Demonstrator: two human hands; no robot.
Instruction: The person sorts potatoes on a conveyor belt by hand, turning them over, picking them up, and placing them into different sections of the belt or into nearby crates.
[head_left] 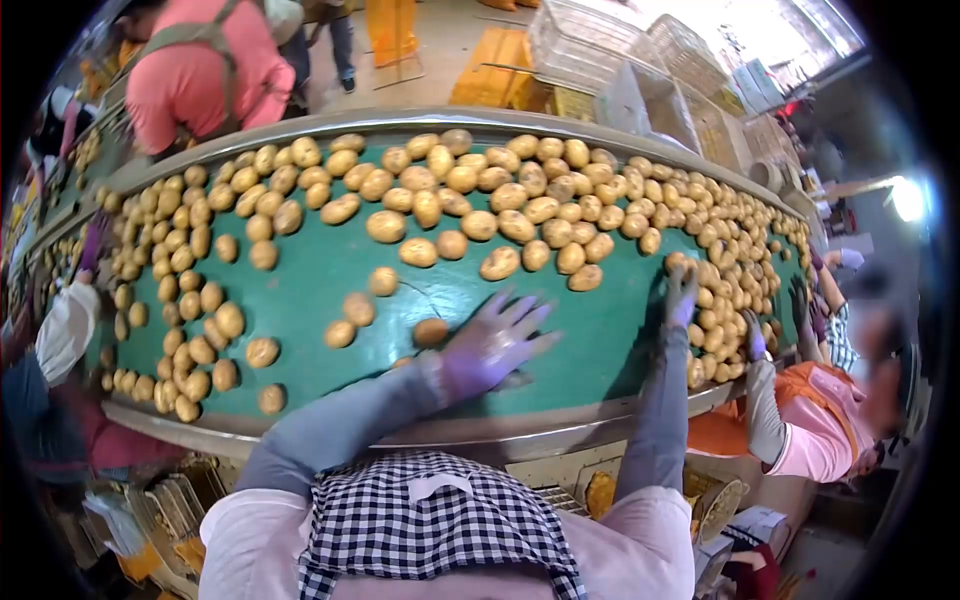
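Note:
A green conveyor belt (330, 285) carries many yellow-brown potatoes. My left hand (490, 340), in a purple glove with a grey sleeve, lies flat over the belt with fingers spread, holding nothing. A single potato (430, 331) sits just left of it. My right hand (681, 295), also gloved, reaches to the right and touches the edge of a dense cluster of potatoes (725, 290). Whether it grips one I cannot tell.
A metal rim (480, 432) borders the belt's near edge. A co-worker in pink and orange (810, 430) works at the right with gloved hands on the potatoes. Another person in pink (200, 70) stands across the belt. A white sleeve (65, 330) reaches in at the left. Crates (600, 40) stand behind.

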